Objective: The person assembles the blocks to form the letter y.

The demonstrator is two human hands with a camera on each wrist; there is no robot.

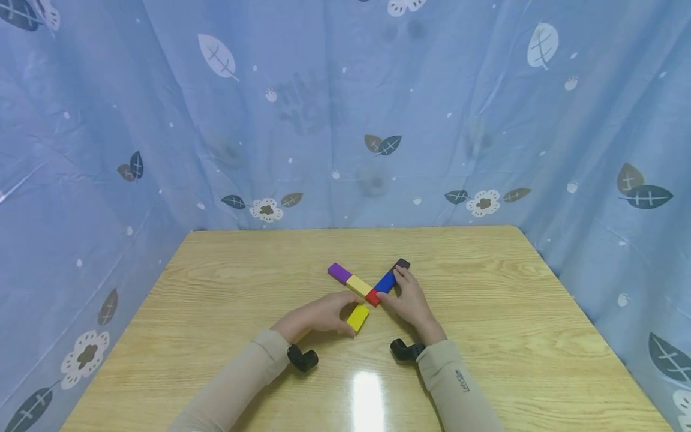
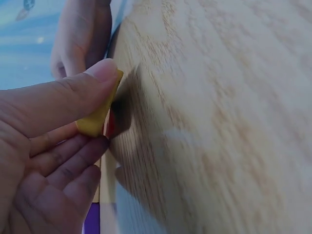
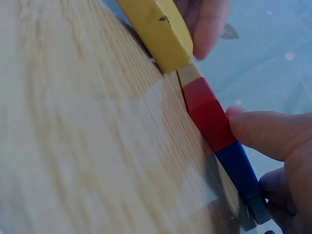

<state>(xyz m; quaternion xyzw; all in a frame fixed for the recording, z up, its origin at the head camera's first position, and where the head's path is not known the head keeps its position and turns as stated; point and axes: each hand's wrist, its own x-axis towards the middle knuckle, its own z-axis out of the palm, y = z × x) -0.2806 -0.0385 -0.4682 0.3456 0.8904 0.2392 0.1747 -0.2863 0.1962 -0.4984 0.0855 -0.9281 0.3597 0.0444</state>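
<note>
My left hand (image 1: 326, 312) pinches a bright yellow block (image 1: 358, 318) between thumb and fingers, tilted close over the table in the left wrist view. Just beyond it, a V of blocks lies on the wood: purple (image 1: 339, 273), pale yellow (image 1: 358, 286), red (image 1: 373, 297) at the corner, blue (image 1: 385, 282) and black (image 1: 402, 263). My right hand (image 1: 411, 303) rests along the right arm of the V. In the right wrist view its thumb (image 3: 258, 129) touches the red block's edge, with the other fingers beside the blue and black blocks, partly hidden.
The blocks lie on a light wooden table (image 1: 243, 264). A blue curtain (image 1: 335, 120) with leaf and flower prints hangs behind and at both sides. Dark wrist mounts (image 1: 302, 358) stick out inward from both sleeves, low over the table.
</note>
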